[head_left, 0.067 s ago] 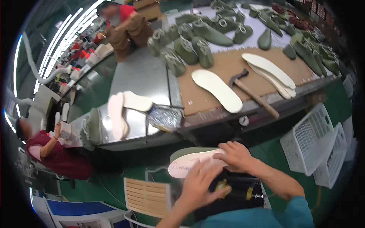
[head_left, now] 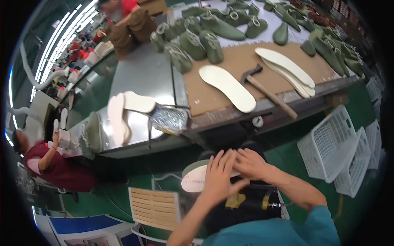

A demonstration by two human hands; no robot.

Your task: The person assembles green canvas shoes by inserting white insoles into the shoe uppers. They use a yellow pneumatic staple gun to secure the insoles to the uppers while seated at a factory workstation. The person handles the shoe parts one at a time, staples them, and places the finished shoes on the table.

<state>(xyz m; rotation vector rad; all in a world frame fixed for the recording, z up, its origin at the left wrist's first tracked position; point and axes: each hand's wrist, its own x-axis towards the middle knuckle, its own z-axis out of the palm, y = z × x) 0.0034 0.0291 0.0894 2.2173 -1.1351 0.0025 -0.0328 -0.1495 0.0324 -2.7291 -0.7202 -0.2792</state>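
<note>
In front of me a pale, sole-shaped piece (head_left: 193, 183) with faint markings lies against a green shoe (head_left: 192, 167), whose rim shows along the far side. My left hand (head_left: 218, 178) rests across the pale piece, fingers stretched out and thumb apart. At the right end, my right hand (head_left: 251, 165) curls its fingers over the shoe and sole, close beside the left fingertips. Both hands hide that end. On the bench beyond lie a single cream sole (head_left: 227, 88), a hammer (head_left: 269, 92) with a wooden handle, and a stacked pair of cream soles (head_left: 285, 67).
Green shoes (head_left: 193, 45) crowd the back of the bench. More soles (head_left: 116, 119) and a clear plastic-wrapped packet (head_left: 169, 119) lie on the metal surface. White crates (head_left: 328, 143) stand right, a slatted wooden seat (head_left: 154, 205) lower left. A co-worker (head_left: 53, 164) works at far left.
My left hand has moved up and right over the sole, with its fingertips now meeting the right hand. The bench has shifted slightly up and left in view.
</note>
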